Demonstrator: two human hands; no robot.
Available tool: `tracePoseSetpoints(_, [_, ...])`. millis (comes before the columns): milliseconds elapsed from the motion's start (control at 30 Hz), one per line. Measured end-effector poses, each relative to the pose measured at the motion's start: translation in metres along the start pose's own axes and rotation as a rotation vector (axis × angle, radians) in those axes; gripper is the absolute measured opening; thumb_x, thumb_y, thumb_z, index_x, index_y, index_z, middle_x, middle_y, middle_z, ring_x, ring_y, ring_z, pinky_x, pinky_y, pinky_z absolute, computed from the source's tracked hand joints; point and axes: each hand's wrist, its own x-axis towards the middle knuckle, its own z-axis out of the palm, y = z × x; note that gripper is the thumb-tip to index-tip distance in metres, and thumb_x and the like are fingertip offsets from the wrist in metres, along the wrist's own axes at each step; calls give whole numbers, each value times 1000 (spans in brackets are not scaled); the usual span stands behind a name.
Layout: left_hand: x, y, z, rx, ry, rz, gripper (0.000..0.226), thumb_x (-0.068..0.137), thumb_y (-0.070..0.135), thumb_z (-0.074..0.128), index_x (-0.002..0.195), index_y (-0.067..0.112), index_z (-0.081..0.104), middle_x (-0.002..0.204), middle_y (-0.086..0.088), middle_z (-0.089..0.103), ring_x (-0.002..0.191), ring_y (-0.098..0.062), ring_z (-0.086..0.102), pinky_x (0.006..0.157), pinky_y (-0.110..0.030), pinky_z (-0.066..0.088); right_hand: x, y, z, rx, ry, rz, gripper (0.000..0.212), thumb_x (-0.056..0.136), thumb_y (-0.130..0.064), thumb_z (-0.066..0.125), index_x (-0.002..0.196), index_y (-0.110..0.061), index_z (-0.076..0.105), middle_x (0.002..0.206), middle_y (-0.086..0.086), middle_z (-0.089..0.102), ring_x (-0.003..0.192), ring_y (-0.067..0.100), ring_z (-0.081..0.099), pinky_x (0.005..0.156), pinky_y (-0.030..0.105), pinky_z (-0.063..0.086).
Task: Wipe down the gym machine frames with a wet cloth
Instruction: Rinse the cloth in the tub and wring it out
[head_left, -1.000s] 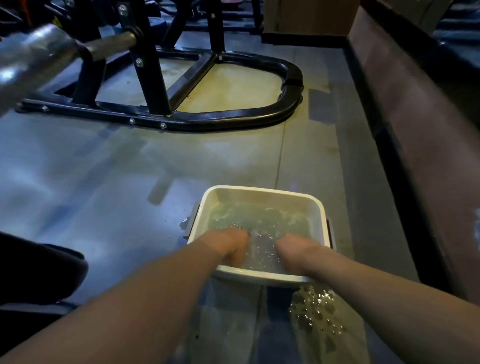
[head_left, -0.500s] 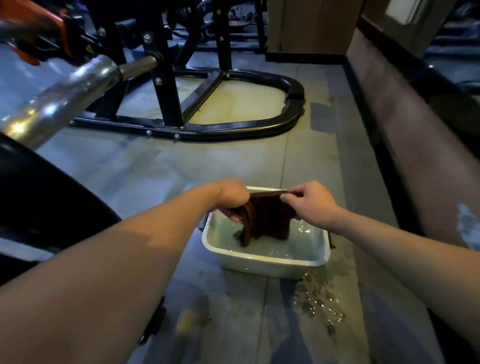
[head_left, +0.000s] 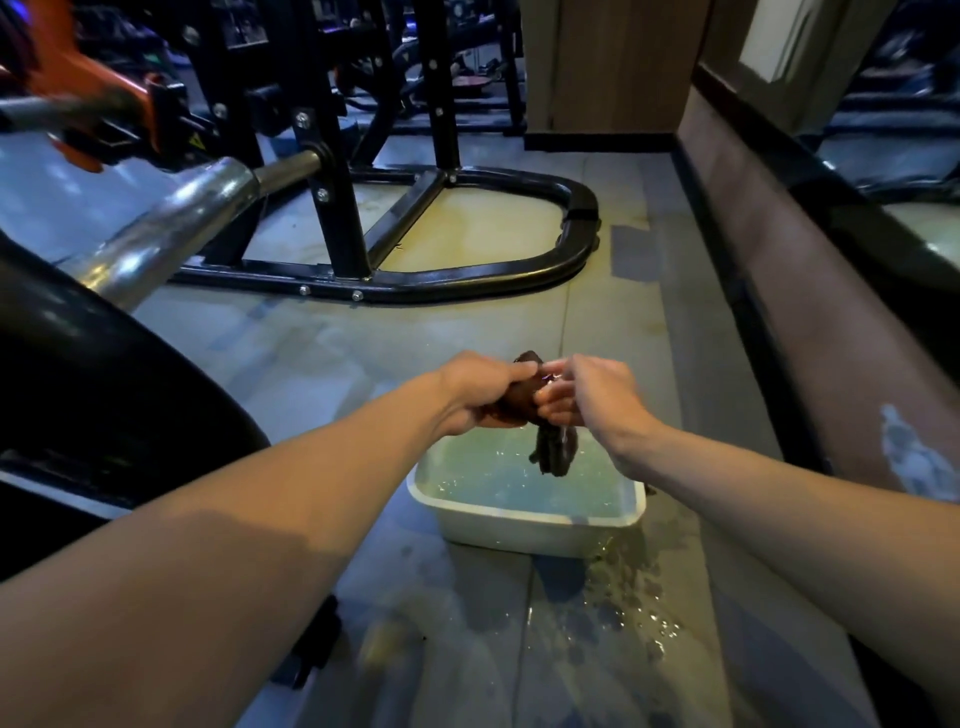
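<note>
Head view: our left hand (head_left: 480, 391) and right hand (head_left: 587, 397) both clench the dark cloth (head_left: 524, 402), bunched above the water basin (head_left: 524, 525) on the floor (head_left: 322, 353) so drips fall in; likely wringing before the black frame (head_left: 467, 283).

1. Grey floor (head_left: 426, 332) — wet patch (head_left: 623, 597) near, glare far.
2. Brown wall (head_left: 810, 322) on the right.
3. Wooden panel (head_left: 613, 67) far — dim light.
</note>
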Motion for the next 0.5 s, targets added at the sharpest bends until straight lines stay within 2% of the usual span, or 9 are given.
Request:
tracePoseSetpoints(67, [1, 4, 3, -28, 32, 11, 24, 99, 23, 68, 114, 4, 63, 110, -19, 72, 83, -23, 71, 56, -30, 59, 7, 13, -14, -225, 72, -22, 33, 94, -21, 56, 127, -21, 63, 103, 3, 73, 93, 19, 69, 92, 44, 59])
tracePoseSetpoints(133, [0, 10, 7, -76, 56, 26, 15, 101, 17, 65, 110, 6, 62, 108, -19, 70, 82, -23, 69, 56, -32, 60, 7, 22, -27, -493, -103, -22, 76, 80, -33, 70, 150, -29, 41, 132, -4, 56, 117, 20, 59, 104, 46, 51])
tracePoseSetpoints(167, [0, 12, 6, -102, 46, 17, 14, 102, 16, 62, 112, 6, 60, 107, -19, 69, 85, -23, 69, 60, -33, 61, 7, 26, -30, -610, -192, -55, 98, 70, -42, 75, 157, -33, 31, 139, -7, 48, 126, 20, 52, 109, 46, 46])
tracePoseSetpoints(233, [-5, 15, 2, -154, -36, -22, 18, 104, 15, 56, 120, 7, 58, 108, -19, 68, 90, -24, 68, 65, -35, 62, 8, 37, -30, -700, -261, -198, 114, 58, -53, 84, 156, -37, 28, 140, -10, 48, 128, 17, 49, 110, 43, 45])
tracePoseSetpoints(300, [-11, 17, -5, -226, -170, -73, 23, 105, 12, 50, 127, 10, 57, 108, -21, 68, 89, -26, 70, 68, -37, 64, 12, 47, -27, -613, -215, -268, 103, 64, -49, 92, 149, -35, 36, 131, -10, 59, 115, 12, 60, 98, 34, 51])
tracePoseSetpoints(333, [-13, 18, -8, -254, -228, -89, 24, 105, 10, 47, 126, 14, 58, 109, -23, 67, 89, -29, 70, 70, -39, 65, 13, 48, -25, -550, -173, -252, 88, 71, -40, 92, 143, -33, 42, 122, -7, 64, 100, 11, 67, 85, 31, 56])
tracePoseSetpoints(400, [-13, 17, -13, -242, -238, -99, 31, 105, 5, 42, 126, 21, 58, 117, -22, 61, 94, -33, 67, 76, -41, 62, 18, 49, -23, -524, -119, -184, 48, 87, -22, 80, 125, -27, 51, 95, 3, 71, 67, 14, 72, 58, 30, 57])
tracePoseSetpoints(433, [-13, 16, -15, -192, -225, -98, 35, 104, 3, 42, 128, 23, 58, 120, -20, 57, 98, -33, 65, 80, -43, 61, 20, 47, -23, -592, -116, -175, 32, 92, -17, 72, 118, -24, 54, 84, 6, 71, 58, 14, 70, 51, 27, 55])
tracePoseSetpoints(500, [-8, 11, -16, 32, -215, -75, 38, 98, 6, 52, 131, 26, 55, 121, -13, 56, 102, -30, 62, 90, -43, 57, 21, 45, -22, -744, -131, -209, 21, 95, -11, 63, 112, -22, 56, 79, 5, 70, 55, 13, 67, 45, 21, 49])
